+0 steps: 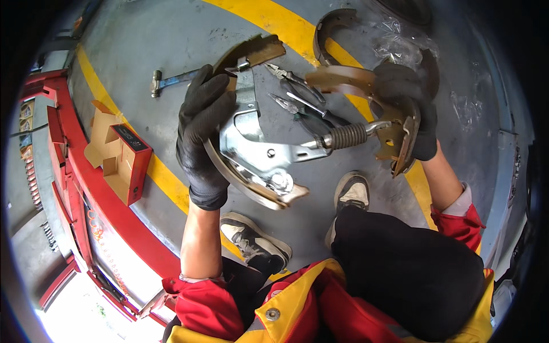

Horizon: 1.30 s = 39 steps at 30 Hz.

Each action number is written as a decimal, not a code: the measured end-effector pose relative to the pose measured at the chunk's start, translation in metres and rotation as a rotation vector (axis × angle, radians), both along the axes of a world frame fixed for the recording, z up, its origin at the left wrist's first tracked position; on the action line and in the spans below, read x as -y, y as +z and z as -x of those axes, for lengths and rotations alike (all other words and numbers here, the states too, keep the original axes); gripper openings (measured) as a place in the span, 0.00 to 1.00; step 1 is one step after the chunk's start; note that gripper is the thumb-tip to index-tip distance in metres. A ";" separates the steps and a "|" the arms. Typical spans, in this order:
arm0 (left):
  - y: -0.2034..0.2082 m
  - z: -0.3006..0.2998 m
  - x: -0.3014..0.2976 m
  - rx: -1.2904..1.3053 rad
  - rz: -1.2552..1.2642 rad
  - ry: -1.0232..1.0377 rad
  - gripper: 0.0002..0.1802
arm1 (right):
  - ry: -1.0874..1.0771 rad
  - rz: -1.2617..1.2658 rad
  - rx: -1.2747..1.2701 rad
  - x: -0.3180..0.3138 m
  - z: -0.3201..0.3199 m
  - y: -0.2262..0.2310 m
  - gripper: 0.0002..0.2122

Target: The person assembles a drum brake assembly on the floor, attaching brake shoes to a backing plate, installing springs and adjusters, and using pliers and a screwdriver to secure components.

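Observation:
My left hand (201, 134), in a black glove, grips a curved brake shoe (251, 54) with a bright metal lever plate (250, 134) bolted to it. My right hand (409, 106), also gloved in black, holds a second brake shoe (343, 77) by its web. A strut with a coil spring (345, 137) spans between the two shoes. Both are held up over the grey floor, above my knees and shoes.
Pliers (297, 80) and a second pair of pliers (303, 111) lie on the floor below the parts. A hammer (171, 80) lies to the left. Another brake shoe (329, 28) rests on the yellow floor stripe. An open cardboard box (117, 154) sits by the red lift rail (86, 183).

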<state>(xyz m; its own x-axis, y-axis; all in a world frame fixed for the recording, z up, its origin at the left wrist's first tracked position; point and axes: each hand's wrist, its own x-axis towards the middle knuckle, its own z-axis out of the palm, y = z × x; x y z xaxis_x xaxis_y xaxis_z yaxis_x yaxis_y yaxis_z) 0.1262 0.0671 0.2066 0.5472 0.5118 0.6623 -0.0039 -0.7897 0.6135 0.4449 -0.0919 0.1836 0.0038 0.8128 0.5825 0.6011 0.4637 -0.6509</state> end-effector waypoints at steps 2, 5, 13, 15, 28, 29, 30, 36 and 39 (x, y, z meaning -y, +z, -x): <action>-0.007 0.009 0.001 0.025 0.186 -0.050 0.15 | 0.036 -0.016 0.055 -0.006 0.004 0.011 0.19; -0.020 0.017 0.001 0.027 0.237 -0.055 0.20 | 0.184 0.087 -0.069 -0.005 0.010 0.032 0.24; -0.028 0.015 0.012 0.149 0.774 -0.075 0.30 | 0.146 0.067 0.126 -0.008 0.033 0.082 0.22; -0.006 0.026 0.011 0.096 0.764 -0.013 0.31 | 0.174 0.028 0.102 -0.014 0.041 0.091 0.21; -0.032 0.022 0.008 0.167 0.945 -0.126 0.49 | 0.143 0.095 0.109 -0.015 0.036 0.090 0.24; -0.031 0.021 0.009 0.165 0.971 -0.110 0.50 | 0.145 0.103 0.110 -0.015 0.035 0.089 0.25; -0.033 0.022 0.008 0.162 0.920 -0.141 0.50 | 0.100 0.122 0.133 -0.014 0.036 0.090 0.26; -0.032 0.022 0.008 0.185 1.031 -0.132 0.55 | 0.039 0.167 0.096 -0.010 0.035 0.085 0.30; -0.033 0.023 0.007 0.148 0.805 -0.195 0.49 | 0.013 0.178 0.097 -0.008 0.034 0.083 0.30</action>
